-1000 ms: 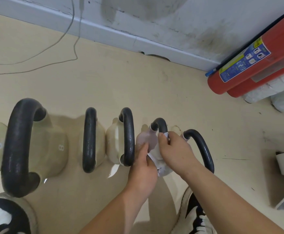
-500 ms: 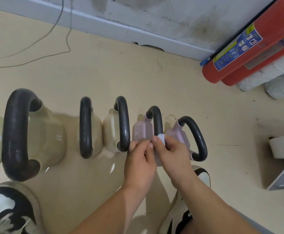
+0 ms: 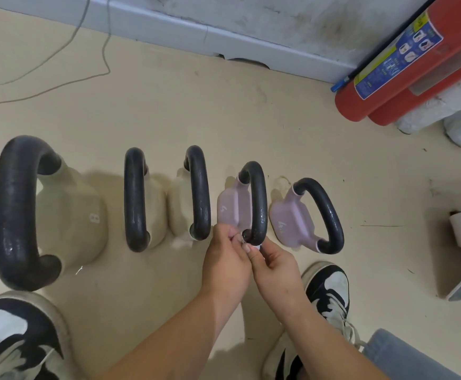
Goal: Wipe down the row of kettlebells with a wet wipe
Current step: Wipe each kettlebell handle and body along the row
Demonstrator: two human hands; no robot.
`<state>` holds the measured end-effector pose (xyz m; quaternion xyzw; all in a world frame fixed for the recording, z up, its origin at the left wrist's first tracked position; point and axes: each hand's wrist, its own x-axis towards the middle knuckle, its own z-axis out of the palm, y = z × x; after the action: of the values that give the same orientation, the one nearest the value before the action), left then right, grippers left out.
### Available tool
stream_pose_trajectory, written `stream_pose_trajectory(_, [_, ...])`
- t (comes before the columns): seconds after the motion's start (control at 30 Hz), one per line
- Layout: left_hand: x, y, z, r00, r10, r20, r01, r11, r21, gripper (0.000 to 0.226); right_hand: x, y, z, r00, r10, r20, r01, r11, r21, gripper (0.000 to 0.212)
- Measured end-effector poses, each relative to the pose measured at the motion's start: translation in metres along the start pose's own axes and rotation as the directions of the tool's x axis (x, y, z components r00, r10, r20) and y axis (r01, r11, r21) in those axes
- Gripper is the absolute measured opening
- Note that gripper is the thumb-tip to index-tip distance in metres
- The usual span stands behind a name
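Now pinching a small white wet wipe between curled fingertips of left hand and right hand, most of it hidden. Held at the near end of the black handle of a pink kettlebell marked 4; touching or just off, cannot tell. Flanked by a second pink kettlebell on the right, beige kettlebells on the left, in 1 row on the floor. Black-and-white shoes below.

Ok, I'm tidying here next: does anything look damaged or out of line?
Yes. The skirting board has a broken, dark gap at its foot, behind the row. The rightmost pink kettlebell sits turned at an angle, while the other handles run roughly parallel.
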<state>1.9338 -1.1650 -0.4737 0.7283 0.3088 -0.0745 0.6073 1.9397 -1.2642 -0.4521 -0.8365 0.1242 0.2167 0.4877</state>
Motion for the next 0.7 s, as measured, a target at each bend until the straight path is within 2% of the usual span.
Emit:
stream_pose_trajectory(0.13, [-0.005,-0.010,0.003,0.990,-0.134,0.054,0.136,0.990,-0.039,0.023,0.005,0.006,-0.001,0.999,-0.005,-0.035,0.003,0.999,-0.045,0.014])
stream_pose_trajectory(0.2, [-0.005,-0.013,0.001,0.975,-0.195,0.108,0.199,0.980,-0.023,0.026,0.005,0.007,0.002,0.995,0.075,-0.068,-0.078,0.996,-0.037,0.023])
stream_pose_trajectory(0.27, [-0.007,-0.011,-0.005,0.966,-0.225,0.129,0.221,0.974,0.045,0.025,0.004,0.007,0.002,0.982,0.183,-0.044,-0.183,0.983,-0.010,0.033])
stream_pose_trajectory(0.37, [-0.016,-0.001,-0.017,0.965,-0.173,0.195,0.146,0.979,0.143,0.019,-0.001,-0.019,-0.013,0.926,0.331,0.183,-0.320,0.943,-0.086,0.035])
stream_pose_trajectory(0.43, [-0.021,0.013,-0.028,0.973,-0.084,0.217,0.032,0.972,0.234,0.014,-0.003,-0.042,-0.035,0.849,0.423,0.316,-0.382,0.905,-0.185,0.035])
stream_pose_trajectory(0.47, [-0.021,0.020,-0.032,0.978,-0.008,0.207,-0.051,0.959,0.280,0.015,-0.002,-0.049,-0.048,0.835,0.426,0.348,-0.385,0.904,-0.184,0.033])
stream_pose_trajectory(0.5, [-0.022,0.028,-0.037,0.978,0.077,0.194,-0.134,0.945,0.298,0.017,-0.001,-0.056,-0.059,0.849,0.392,0.354,-0.372,0.920,-0.127,0.029])
stream_pose_trajectory(0.57, [-0.024,0.046,-0.045,0.961,0.208,0.182,-0.245,0.944,0.220,0.027,0.002,-0.063,-0.074,0.917,0.243,0.315,-0.291,0.950,0.114,0.023])
stream_pose_trajectory(0.63, [-0.025,0.069,-0.052,0.955,0.247,0.165,-0.256,0.966,0.039,0.030,0.006,-0.069,-0.079,0.964,0.120,0.236,-0.205,0.904,0.376,0.024])
stream_pose_trajectory(0.7, [-0.021,0.092,-0.058,0.963,0.236,0.128,-0.224,0.969,-0.103,0.030,0.008,-0.080,-0.076,0.973,0.063,0.220,-0.166,0.857,0.488,0.026])
